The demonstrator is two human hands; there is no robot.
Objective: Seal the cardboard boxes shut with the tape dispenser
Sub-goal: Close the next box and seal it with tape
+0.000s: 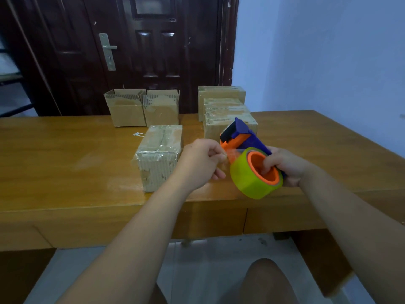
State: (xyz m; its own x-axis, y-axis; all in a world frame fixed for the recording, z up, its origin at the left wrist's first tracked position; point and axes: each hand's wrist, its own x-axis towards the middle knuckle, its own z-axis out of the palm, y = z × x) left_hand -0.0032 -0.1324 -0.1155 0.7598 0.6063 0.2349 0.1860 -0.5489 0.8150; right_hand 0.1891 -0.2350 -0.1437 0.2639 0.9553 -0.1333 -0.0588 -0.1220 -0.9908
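Right hand: our right hand grips the tape dispenser, the fingers curled into the orange core of the tape roll.
Left hand: our left hand pinches the tape end between thumb and fingers, just beside the roll; the clear strip is blurred, so we cannot tell how much of it is out.
Tape dispenser: blue and orange, held in the air over the near edge of the table, its head pointing away from us, the yellow-green roll nearest to us.
Near box: a closed box with shiny tape over its top stands on the table just left of the left hand, not touched by it.
Open boxes: two open boxes stand side by side at the far edge, flaps up.
Sealed boxes: a group of taped boxes is at the far right, partly hidden behind the dispenser.
Small things: a tape scrap lies on the table between the near box and the open ones.
Background: a dark door behind the table.
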